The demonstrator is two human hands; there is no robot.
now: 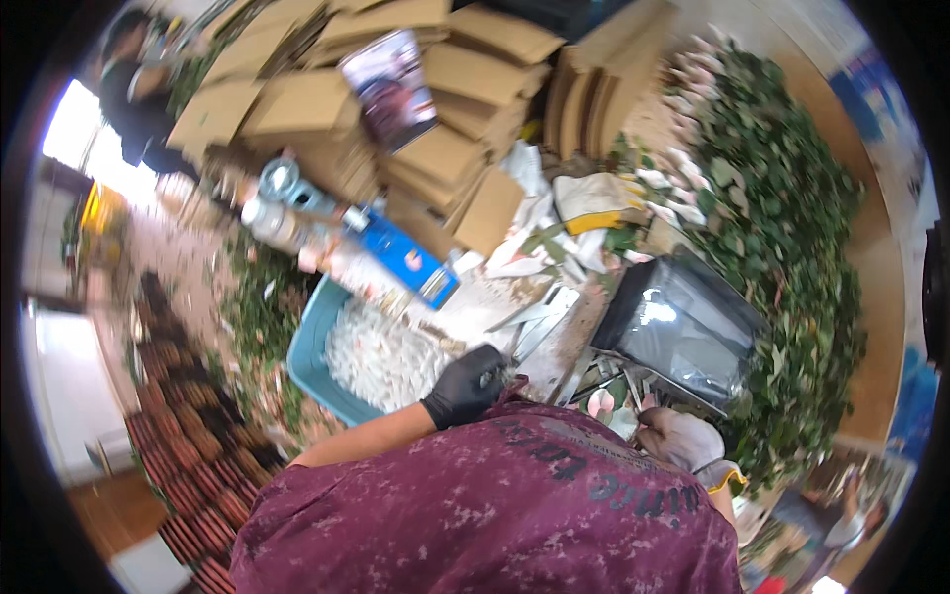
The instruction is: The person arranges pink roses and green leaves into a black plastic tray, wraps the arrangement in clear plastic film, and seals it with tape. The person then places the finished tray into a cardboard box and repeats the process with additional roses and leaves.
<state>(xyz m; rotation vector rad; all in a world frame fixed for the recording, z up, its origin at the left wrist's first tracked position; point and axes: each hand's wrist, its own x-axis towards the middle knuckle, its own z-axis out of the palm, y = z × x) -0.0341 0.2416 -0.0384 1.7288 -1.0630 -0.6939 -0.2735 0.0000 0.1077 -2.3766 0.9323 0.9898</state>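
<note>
My left hand, in a black glove, is at the right edge of a blue plastic tub filled with small white pieces. Its fingers are curled, and whether anything is between them cannot be made out. My right hand, in a whitish work glove with a yellow cuff edge, is low beside my body, near pale pink flower heads; its grip is unclear. Between the hands and further off lie metal strips or blades on the worktop. A stack of clear plastic sleeves or film sits in front of the right hand.
Flattened cardboard covers the far side. A blue box and bottles stand beyond the tub. A white and yellow glove lies ahead. Leafy stems are heaped at right. People are at far left and lower right.
</note>
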